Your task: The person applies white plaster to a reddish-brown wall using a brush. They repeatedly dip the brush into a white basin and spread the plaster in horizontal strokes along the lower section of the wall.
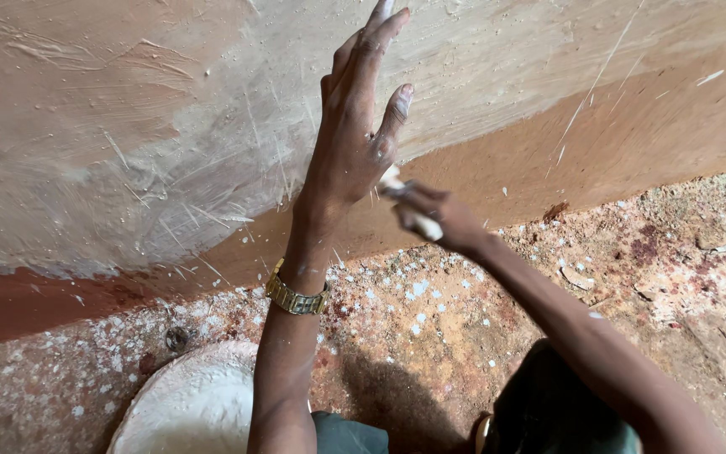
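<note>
My left hand is raised flat in front of the wall, fingers straight and apart, white paste on the fingertips; a gold watch sits on that wrist. Just right of it and lower, my right hand is closed around a small tool with a pale handle, its tip touching the base of the left palm. The wall is brown, smeared over much of its upper part with whitish plaster streaks.
A round basin holding white plaster sits on the ground at the lower left, beside my left forearm. The reddish dirt floor is speckled with white drips. A bare brown band of wall runs along the floor.
</note>
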Available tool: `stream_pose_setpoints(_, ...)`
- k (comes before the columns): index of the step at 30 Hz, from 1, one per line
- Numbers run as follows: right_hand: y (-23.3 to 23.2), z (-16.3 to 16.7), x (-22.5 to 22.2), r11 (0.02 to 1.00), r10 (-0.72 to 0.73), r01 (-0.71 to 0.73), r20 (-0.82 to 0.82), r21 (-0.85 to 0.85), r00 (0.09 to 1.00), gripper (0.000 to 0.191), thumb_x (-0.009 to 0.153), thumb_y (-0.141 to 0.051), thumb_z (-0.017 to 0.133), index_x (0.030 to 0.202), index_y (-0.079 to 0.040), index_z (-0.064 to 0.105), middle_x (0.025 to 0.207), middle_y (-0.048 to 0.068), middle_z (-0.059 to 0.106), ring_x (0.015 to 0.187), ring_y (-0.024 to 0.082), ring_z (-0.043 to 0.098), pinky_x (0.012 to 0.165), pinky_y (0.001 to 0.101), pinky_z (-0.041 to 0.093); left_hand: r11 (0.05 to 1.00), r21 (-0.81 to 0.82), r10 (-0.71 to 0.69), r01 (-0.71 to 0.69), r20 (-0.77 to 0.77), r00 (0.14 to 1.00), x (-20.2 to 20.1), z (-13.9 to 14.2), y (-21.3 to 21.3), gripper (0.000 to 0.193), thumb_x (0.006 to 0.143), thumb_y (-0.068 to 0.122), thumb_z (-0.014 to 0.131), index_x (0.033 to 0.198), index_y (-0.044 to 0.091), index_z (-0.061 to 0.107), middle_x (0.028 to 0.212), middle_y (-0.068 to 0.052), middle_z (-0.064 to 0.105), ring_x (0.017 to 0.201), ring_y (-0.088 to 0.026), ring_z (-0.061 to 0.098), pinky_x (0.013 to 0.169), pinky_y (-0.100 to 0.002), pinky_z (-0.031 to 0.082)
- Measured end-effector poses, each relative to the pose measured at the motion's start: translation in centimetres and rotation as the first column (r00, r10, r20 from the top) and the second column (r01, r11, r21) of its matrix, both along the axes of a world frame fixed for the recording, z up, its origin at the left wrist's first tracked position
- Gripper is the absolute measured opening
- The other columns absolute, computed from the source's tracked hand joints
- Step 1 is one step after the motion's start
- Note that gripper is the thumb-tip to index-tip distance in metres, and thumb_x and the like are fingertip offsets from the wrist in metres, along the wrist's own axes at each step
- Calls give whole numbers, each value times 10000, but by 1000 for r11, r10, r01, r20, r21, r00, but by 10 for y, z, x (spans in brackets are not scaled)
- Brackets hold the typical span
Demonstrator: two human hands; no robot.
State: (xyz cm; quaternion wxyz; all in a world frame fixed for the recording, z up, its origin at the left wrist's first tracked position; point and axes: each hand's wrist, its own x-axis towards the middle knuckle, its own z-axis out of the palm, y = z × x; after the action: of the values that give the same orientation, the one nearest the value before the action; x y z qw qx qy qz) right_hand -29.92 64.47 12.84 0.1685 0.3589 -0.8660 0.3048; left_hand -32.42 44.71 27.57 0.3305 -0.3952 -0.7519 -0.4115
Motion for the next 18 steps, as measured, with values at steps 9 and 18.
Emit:
stream_pose_setpoints(9,130,-18,18,958,-286,284,-269,-49,920,249,1065,-87,613,1310,-79,658,1099,162,758,793,207,753,638,300,653,996,86,-34,36,-22,999,-17,-4,7,463,1123,190,605,1559,107,471,1656,-124,464,1575,-274,399,1341,-494,304)
stream_pose_setpoints(18,117,-98,60,857,-516,498,-239,-135,823,195,1025,-94,632,1204,-43,691,939,143,773,630,195,718,481,310,556,987,137,-82,87,-38,996,-7,-12,24,312,1084,188,611,1363,48,614,1401,-150,643,1384,-294,569,1228,-482,442)
